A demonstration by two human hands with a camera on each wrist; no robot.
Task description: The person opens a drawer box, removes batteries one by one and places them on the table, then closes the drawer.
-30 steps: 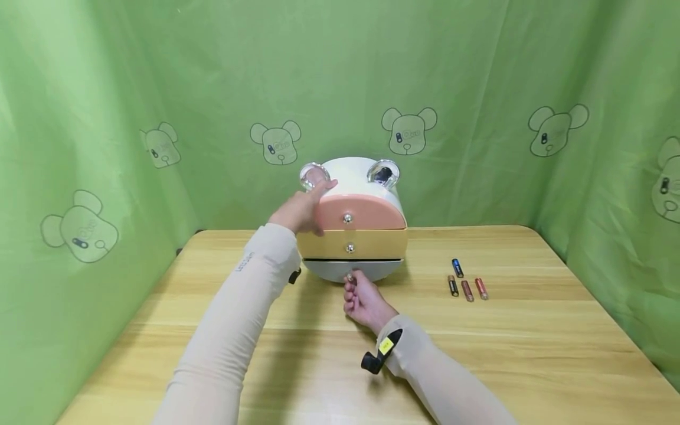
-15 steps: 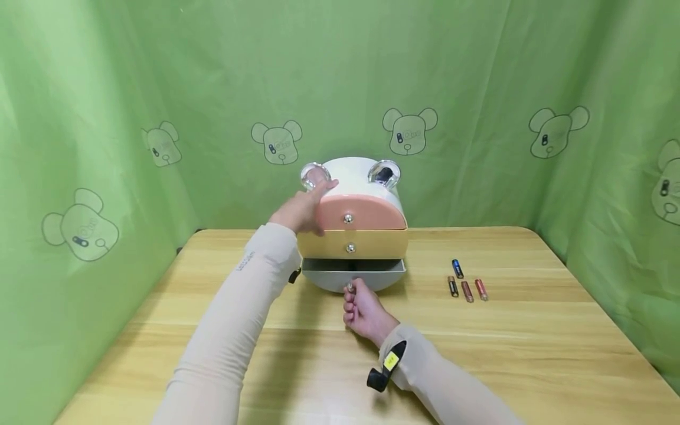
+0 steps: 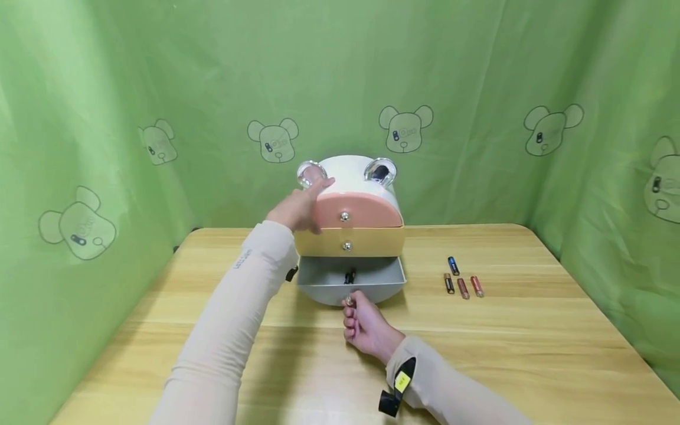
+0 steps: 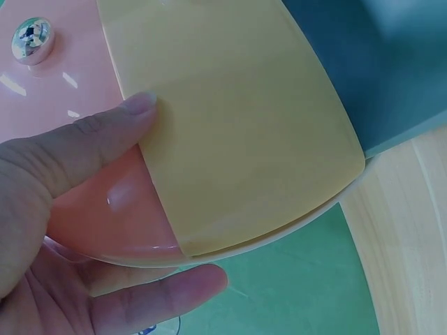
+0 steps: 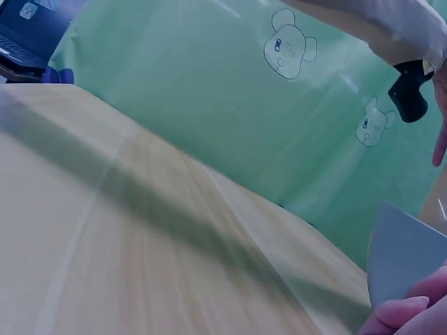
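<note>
Though both on one cabinet (image 3: 372, 241), left hand (image 3: 296, 209) spread against it, right hand (image 3: 369, 327) pinching the lowest knob (image 3: 349, 300).

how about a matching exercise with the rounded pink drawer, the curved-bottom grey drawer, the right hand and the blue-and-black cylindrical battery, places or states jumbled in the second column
Column one
1. rounded pink drawer
2. curved-bottom grey drawer
3. right hand
4. blue-and-black cylindrical battery

Column two
A. pulled open
B. lying on the wooden table
C. closed, directly above the yellow drawer
D. pinching a round silver knob

Pairs: 1-C, 2-A, 3-D, 4-B
</note>
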